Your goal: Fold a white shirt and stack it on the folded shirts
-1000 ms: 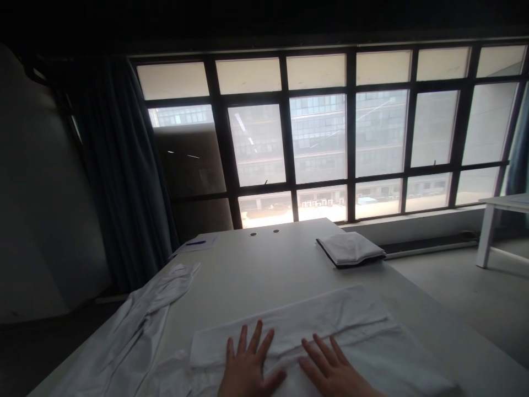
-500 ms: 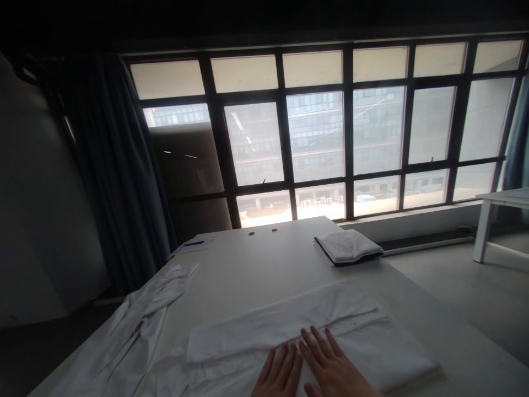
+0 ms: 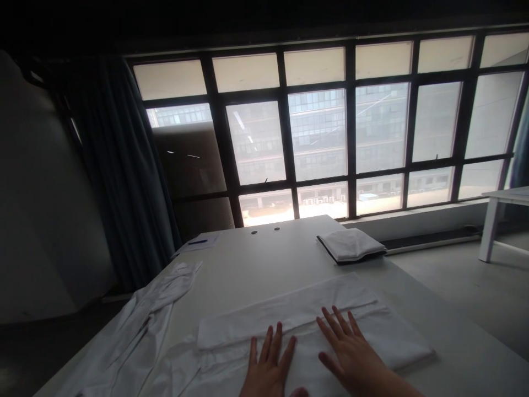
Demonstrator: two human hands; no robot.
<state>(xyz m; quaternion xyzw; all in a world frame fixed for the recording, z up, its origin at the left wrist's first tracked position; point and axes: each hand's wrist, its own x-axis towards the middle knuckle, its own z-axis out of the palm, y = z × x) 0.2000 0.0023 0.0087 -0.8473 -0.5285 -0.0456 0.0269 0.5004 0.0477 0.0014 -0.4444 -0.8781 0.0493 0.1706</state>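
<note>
White cloth: it lies in front of the person on the surface (image 3: 256,270), in a broad flat layer (image 3: 285,311), with a long strip along its far side.
Folds and creases: the layer looks doubled over and mostly flat, by judgement; a raised crease runs along the near side of the strip, and the left end is wrinkled, so it is not fully smooth.
Left hand (image 3: 266,366): palm down on the cloth, fingers apart; the grip is open and has hold of nothing.
Right hand (image 3: 351,350): also palm down on the cloth, fingers spread near the crease; its grip is open, pinching nothing.
Rumpled cloth (image 3: 136,325): loose and unfolded along the left side of the surface; whether it joins the cloth under the hands cannot be told.
Folded bundle (image 3: 349,244): white, near the right edge, with a dark layer (image 3: 345,261) beneath it.
Containers: no box, tray or bag can be made out, so no contents can be told.
Paper and pen: the pen (image 3: 197,241) rests on the paper (image 3: 210,239) at the far left.
Beyond: a curtain (image 3: 124,165), tall windows (image 3: 318,138), and another table (image 3: 510,194) at right.
</note>
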